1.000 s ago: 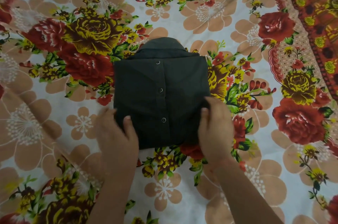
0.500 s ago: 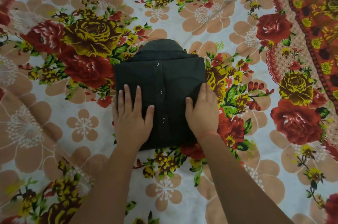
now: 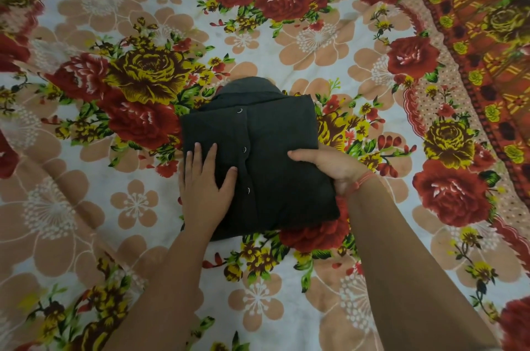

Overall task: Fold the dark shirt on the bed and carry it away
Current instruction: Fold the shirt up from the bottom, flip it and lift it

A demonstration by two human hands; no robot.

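Both my hands meet the folded dark shirt (image 3: 275, 155) — left hand (image 3: 205, 187) flat and spread on top, right hand (image 3: 329, 167) clasping its right edge — on the floral bedsheet (image 3: 86, 207).

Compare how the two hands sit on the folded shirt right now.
The left hand lies flat on top of the dark shirt, fingers spread and pointing away; the right hand grips the shirt's right edge, thumb on top, fingers hidden underneath. The right wrist wears a red thread; the left wrist is bare. Both touch the shirt.

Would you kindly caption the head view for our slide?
Left hand flat on folded dark shirt; right hand grips its edge.
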